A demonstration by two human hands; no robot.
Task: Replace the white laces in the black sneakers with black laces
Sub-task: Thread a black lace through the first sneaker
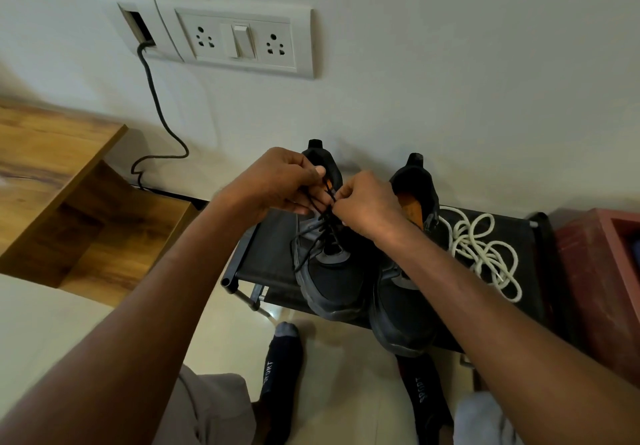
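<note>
Two socked feet stand on the floor below a low black rack. Both forearms reach forward over it. The left hand and right hand meet above the left sneaker, each grip pinching the black lace just over its upper eyelets. The right sneaker sits touching alongside. The white laces lie heaped on the rack, near the right wrist.

Off-white wall carrying a white socket panel with trailing black cable; wooden shelf unit at left; glossy cream floor below
</note>
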